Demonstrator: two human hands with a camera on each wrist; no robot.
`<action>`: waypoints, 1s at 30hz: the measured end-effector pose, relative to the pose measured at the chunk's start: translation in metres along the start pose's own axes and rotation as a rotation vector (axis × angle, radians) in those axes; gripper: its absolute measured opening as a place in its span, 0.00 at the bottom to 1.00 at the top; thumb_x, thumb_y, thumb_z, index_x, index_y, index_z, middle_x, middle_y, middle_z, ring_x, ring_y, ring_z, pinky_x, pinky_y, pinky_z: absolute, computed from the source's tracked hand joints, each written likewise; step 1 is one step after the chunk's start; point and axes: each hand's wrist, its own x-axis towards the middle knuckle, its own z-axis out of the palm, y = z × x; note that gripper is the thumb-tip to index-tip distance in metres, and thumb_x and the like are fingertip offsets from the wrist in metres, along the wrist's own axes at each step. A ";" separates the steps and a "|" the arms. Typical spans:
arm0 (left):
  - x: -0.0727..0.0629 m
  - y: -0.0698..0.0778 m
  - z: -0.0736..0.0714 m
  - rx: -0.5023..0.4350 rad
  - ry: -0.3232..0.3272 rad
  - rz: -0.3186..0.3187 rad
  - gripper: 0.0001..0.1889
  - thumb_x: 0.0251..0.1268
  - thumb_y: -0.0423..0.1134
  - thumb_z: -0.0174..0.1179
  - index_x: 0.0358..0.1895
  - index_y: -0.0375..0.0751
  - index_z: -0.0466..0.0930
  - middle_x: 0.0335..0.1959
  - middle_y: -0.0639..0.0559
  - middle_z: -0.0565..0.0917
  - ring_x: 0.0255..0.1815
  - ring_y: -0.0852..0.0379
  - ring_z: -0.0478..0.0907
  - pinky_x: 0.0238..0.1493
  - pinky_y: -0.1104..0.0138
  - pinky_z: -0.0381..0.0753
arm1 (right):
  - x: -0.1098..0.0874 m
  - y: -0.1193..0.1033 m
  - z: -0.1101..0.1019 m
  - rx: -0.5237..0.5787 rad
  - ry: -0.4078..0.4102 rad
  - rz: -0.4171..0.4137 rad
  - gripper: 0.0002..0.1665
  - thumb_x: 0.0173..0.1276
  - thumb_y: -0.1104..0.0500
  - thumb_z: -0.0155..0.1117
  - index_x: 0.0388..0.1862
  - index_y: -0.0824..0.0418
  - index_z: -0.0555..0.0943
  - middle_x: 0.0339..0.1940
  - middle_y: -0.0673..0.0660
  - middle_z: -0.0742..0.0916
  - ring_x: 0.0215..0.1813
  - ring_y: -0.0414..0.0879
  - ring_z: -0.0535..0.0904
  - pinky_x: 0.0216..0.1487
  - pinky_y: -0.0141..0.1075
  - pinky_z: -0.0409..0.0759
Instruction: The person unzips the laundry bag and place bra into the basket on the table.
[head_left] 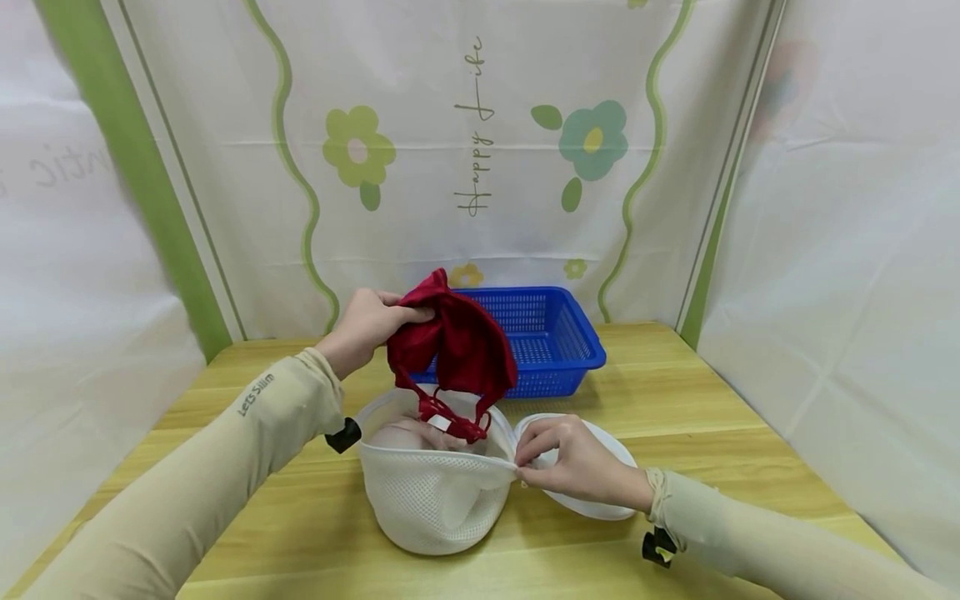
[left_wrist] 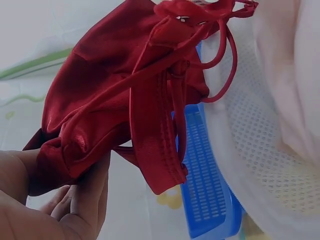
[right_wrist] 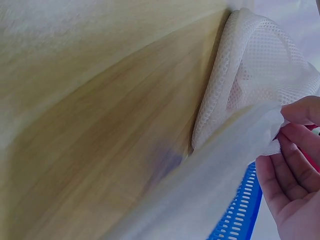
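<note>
My left hand (head_left: 367,327) grips a red satin bra (head_left: 476,354) by its upper edge, thumb on the near side. The bra hangs above the mouth of a white mesh laundry bag (head_left: 427,500), its thin straps and a white tag dangling at the opening. Inside the bag lies a pale pink garment (head_left: 397,435), partly hidden by the straps. With thumb and fingertips, my right hand (head_left: 576,461) pinches the bag's rim at its right side, where the round white lid (head_left: 617,450) is folded out onto the table.
Behind the bag stands a blue plastic basket (head_left: 577,333), partly covered by the bra in the head view. The wood-grain table (head_left: 720,492) is bordered by pale printed curtains (head_left: 480,242) at the back and sides.
</note>
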 end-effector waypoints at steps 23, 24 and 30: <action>0.035 -0.006 -0.007 -0.257 0.142 -0.094 0.22 0.60 0.36 0.69 0.55 0.29 0.80 0.45 0.41 0.83 0.29 0.61 0.84 0.36 0.70 0.84 | -0.013 0.039 0.010 -0.036 0.001 -0.036 0.09 0.50 0.72 0.73 0.28 0.60 0.87 0.30 0.52 0.86 0.36 0.44 0.81 0.41 0.32 0.81; 0.037 -0.007 -0.006 -0.277 0.155 -0.100 0.22 0.60 0.35 0.69 0.56 0.29 0.80 0.46 0.41 0.82 0.29 0.61 0.83 0.36 0.70 0.84 | -0.014 0.039 0.011 -0.034 0.000 -0.035 0.09 0.50 0.72 0.73 0.28 0.60 0.87 0.30 0.52 0.86 0.36 0.44 0.81 0.41 0.32 0.81; 0.048 -0.011 -0.003 -0.401 0.272 -0.124 0.24 0.60 0.34 0.69 0.58 0.28 0.78 0.53 0.42 0.79 0.35 0.60 0.82 0.40 0.70 0.83 | -0.015 0.041 0.012 -0.035 -0.002 -0.036 0.10 0.50 0.72 0.74 0.28 0.58 0.88 0.30 0.51 0.86 0.36 0.43 0.81 0.41 0.30 0.80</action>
